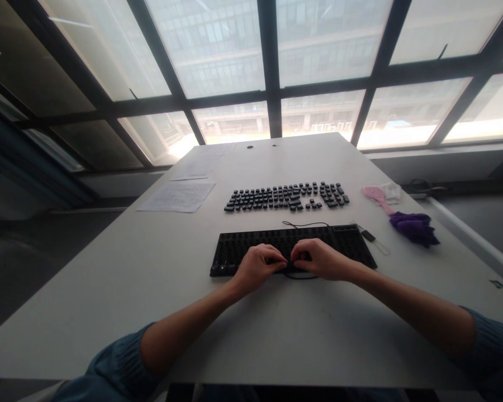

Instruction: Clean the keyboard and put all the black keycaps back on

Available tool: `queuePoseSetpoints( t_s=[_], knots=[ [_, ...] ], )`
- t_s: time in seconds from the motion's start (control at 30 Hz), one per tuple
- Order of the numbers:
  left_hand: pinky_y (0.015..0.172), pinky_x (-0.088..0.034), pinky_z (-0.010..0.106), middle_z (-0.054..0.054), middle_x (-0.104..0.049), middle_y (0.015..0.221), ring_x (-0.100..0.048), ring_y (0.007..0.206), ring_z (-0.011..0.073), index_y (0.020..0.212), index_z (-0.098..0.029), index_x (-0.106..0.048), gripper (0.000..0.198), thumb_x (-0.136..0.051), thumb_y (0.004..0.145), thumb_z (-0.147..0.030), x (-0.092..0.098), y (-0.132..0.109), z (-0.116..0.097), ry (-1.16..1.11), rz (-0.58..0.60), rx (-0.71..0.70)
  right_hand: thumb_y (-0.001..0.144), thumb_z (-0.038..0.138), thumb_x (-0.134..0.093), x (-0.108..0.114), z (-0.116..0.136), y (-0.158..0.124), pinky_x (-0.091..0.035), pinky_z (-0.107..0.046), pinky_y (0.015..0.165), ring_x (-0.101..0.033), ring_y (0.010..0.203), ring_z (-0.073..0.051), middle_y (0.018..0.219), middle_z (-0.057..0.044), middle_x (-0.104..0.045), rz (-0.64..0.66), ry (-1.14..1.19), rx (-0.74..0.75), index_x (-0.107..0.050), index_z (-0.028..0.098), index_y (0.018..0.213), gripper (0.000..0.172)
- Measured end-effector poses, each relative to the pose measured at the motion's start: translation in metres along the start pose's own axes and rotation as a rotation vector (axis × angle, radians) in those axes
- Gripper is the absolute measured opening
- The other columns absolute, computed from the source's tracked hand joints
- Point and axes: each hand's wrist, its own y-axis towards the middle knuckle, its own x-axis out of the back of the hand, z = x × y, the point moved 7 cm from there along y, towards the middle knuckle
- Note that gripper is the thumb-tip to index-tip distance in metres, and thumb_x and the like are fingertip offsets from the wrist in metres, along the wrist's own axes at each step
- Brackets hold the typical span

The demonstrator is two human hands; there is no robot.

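A black keyboard point(347, 243) with its keycaps taken off lies near the front middle of the white table point(129, 279). The removed black keycaps point(285, 196) are laid out in rows behind it. My left hand point(260, 267) and my right hand point(321, 259) rest together on the keyboard's front edge, fingers curled and pinched toward each other. What they pinch is too small to make out. A thin black cable point(305, 224) loops behind the keyboard.
Paper sheets point(178, 196) lie at the back left. At the right are a pink brush point(375, 196), a purple duster point(413, 228) and a small black tool point(368, 235). Large windows stand beyond the table's far edge.
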Motion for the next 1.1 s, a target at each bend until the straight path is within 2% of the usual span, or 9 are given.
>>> queuePoseSetpoints(
  t_s=[0.33, 0.53, 0.9, 1.1],
  knots=[
    [0.080, -0.050, 0.032, 0.004, -0.076, 0.088, -0.065, 0.084, 0.0182, 0.083, -0.023, -0.081, 0.003, -0.078, 0.082, -0.024, 0.001, -0.006, -0.009, 0.065, -0.043, -0.146, 0.082, 0.015, -0.067, 0.001, 0.003, -0.001, -0.045, -0.025, 0.068, -0.061, 0.074, -0.015, 0.082, -0.002, -0.070, -0.023, 0.000, 0.014, -0.075, 0.018, 0.087, 0.009],
    [0.081, -0.049, 0.032, 0.005, -0.075, 0.091, -0.062, 0.085, 0.0179, 0.083, -0.023, -0.080, 0.003, -0.077, 0.083, -0.023, -0.003, -0.008, -0.008, 0.096, -0.040, -0.195, 0.082, 0.013, -0.068, 0.001, 0.005, -0.002, -0.046, -0.025, 0.069, -0.062, 0.075, -0.015, 0.083, -0.003, -0.069, -0.042, -0.020, 0.044, -0.073, 0.018, 0.087, 0.008],
    [0.081, -0.049, 0.032, 0.005, -0.075, 0.091, -0.060, 0.084, 0.0181, 0.081, -0.022, -0.079, 0.005, -0.076, 0.084, -0.024, -0.004, -0.007, -0.009, 0.126, -0.023, -0.208, 0.085, 0.009, -0.066, -0.004, 0.013, -0.009, -0.046, -0.027, 0.075, -0.063, 0.083, -0.017, 0.093, -0.005, -0.067, -0.055, -0.160, 0.116, -0.070, 0.019, 0.090, 0.012],
    [0.081, -0.048, 0.032, 0.005, -0.075, 0.092, -0.060, 0.084, 0.0182, 0.082, -0.022, -0.079, 0.007, -0.075, 0.086, -0.027, -0.005, -0.007, -0.011, 0.184, -0.007, -0.221, 0.088, 0.008, -0.063, -0.006, 0.017, -0.008, -0.044, -0.027, 0.074, -0.062, 0.081, -0.016, 0.091, -0.005, -0.067, -0.058, -0.245, 0.183, -0.070, 0.018, 0.081, 0.014]
  ],
)
